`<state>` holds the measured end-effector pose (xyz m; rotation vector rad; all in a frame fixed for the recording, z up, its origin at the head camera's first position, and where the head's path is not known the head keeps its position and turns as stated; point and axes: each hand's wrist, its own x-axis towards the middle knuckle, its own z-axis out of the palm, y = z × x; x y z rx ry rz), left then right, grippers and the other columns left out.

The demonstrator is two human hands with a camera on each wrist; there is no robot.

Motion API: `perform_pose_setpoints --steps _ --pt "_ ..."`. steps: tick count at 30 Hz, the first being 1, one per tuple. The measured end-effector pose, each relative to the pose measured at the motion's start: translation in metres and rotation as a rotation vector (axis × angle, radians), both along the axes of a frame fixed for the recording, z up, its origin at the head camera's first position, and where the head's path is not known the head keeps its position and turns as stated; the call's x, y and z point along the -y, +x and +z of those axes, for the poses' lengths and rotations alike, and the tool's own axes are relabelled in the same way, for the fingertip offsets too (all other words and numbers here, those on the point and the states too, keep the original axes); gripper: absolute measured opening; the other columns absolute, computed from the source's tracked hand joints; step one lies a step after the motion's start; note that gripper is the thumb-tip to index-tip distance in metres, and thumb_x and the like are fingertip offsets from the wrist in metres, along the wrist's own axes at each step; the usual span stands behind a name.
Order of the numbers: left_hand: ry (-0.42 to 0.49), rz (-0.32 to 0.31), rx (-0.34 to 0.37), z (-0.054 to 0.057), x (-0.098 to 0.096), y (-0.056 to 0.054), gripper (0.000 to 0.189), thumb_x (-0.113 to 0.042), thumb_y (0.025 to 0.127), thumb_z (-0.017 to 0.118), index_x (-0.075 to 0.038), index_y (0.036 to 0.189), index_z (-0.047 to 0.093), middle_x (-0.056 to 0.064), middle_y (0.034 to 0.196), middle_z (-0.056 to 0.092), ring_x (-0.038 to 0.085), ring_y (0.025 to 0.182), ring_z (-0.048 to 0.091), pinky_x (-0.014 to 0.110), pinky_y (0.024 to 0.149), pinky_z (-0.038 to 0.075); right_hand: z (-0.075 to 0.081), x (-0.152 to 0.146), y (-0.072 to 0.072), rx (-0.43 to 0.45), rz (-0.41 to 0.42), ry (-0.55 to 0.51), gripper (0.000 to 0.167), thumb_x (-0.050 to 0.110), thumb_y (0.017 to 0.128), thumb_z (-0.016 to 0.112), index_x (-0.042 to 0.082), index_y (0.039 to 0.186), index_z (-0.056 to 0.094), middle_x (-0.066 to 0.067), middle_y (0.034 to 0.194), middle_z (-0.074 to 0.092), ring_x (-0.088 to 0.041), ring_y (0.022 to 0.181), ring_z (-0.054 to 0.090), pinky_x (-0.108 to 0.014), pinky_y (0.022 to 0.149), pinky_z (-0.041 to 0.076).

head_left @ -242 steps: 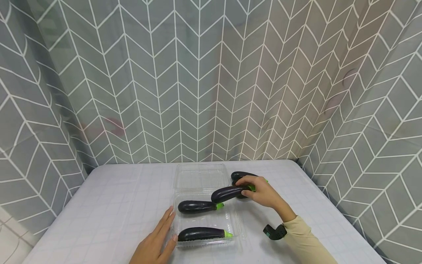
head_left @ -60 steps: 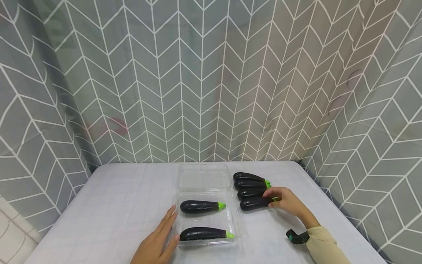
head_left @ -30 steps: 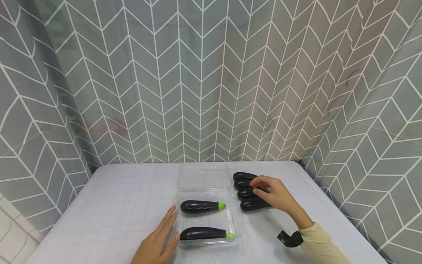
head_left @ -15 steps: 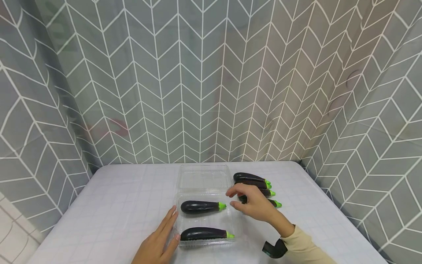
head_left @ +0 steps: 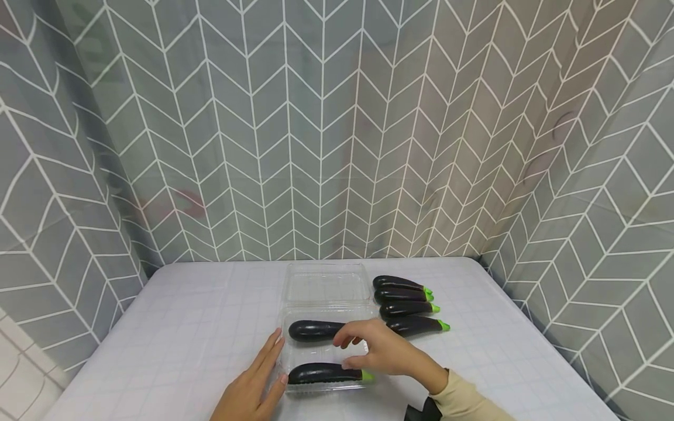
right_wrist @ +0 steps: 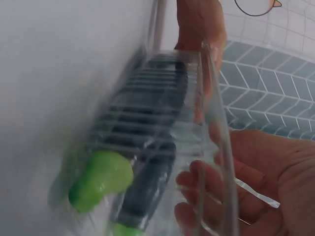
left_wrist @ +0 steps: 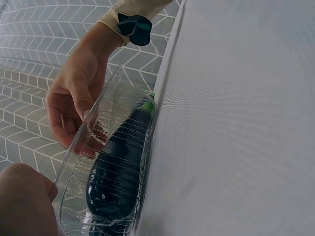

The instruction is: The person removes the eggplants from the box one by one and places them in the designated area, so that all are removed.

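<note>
A clear plastic clamshell container [head_left: 327, 349] lies unfolded on the table, holding two dark eggplants with green stems. The far eggplant [head_left: 312, 331] is partly behind my right hand [head_left: 380, 349], which hangs over the tray's right side with fingers bent and parted. That hand's thumb is by the stem end of the near eggplant [head_left: 322, 373]; no grip on it shows. My left hand [head_left: 246, 383] rests along the container's left edge, fingers extended. Through the clear wall, the left wrist view shows the near eggplant [left_wrist: 115, 164]; the right wrist view is blurred.
Right of the container lie several more eggplants [head_left: 404, 309] in a row, stems pointing right. The container's raised lid part [head_left: 326, 285] is at the back. Patterned curtains [head_left: 321, 128] surround the white-covered table [head_left: 200, 316].
Earlier my right hand held an eggplant above the container's right side; that eggplant now appears among the row. Since then the hand has moved left, over the tray. My left hand stays put.
</note>
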<state>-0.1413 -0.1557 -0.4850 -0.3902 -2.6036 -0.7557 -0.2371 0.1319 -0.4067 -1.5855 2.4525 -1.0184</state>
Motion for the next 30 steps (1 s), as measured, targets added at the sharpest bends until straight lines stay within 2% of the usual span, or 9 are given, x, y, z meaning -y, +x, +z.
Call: perform_pose_setpoints --steps 7,17,25,30 --pt "0.005 0.005 0.028 0.003 -0.001 0.002 0.063 -0.036 0.101 0.067 -0.006 0.154 0.05 0.001 0.165 0.038 0.022 0.129 0.06 0.047 0.089 0.058 -0.008 0.007 0.003 0.017 0.049 0.021 0.035 0.009 0.086 0.087 0.004 0.117 0.071 -0.005 0.109 0.075 -0.009 0.098 0.07 -0.029 0.083 0.057" --pt "0.01 -0.005 0.003 0.002 -0.001 0.001 0.064 -0.032 0.1 0.07 -0.005 0.155 0.05 0.003 0.164 0.04 0.022 0.125 0.063 0.046 0.086 0.059 -0.012 0.011 0.003 0.016 0.018 0.116 0.034 0.008 0.085 0.087 0.008 0.116 0.072 0.006 0.11 0.072 -0.003 0.098 0.067 -0.024 0.082 0.055" --pt "-0.004 0.047 0.06 0.005 -0.004 0.004 0.065 -0.041 0.101 0.066 -0.009 0.155 0.05 -0.002 0.165 0.038 0.021 0.12 0.065 0.046 0.084 0.06 -0.014 0.012 0.003 0.001 0.025 0.149 0.029 0.001 0.088 0.08 0.006 0.116 0.073 0.001 0.112 0.074 -0.005 0.099 0.067 -0.022 0.082 0.055" --pt "-0.008 0.06 0.048 0.005 -0.006 0.006 0.065 -0.04 0.1 0.068 -0.009 0.154 0.052 -0.003 0.164 0.039 0.019 0.115 0.067 0.043 0.081 0.061 -0.015 0.012 0.003 0.012 0.008 0.168 0.029 0.003 0.088 0.08 0.007 0.116 0.073 0.002 0.112 0.074 -0.004 0.099 0.066 -0.021 0.081 0.054"
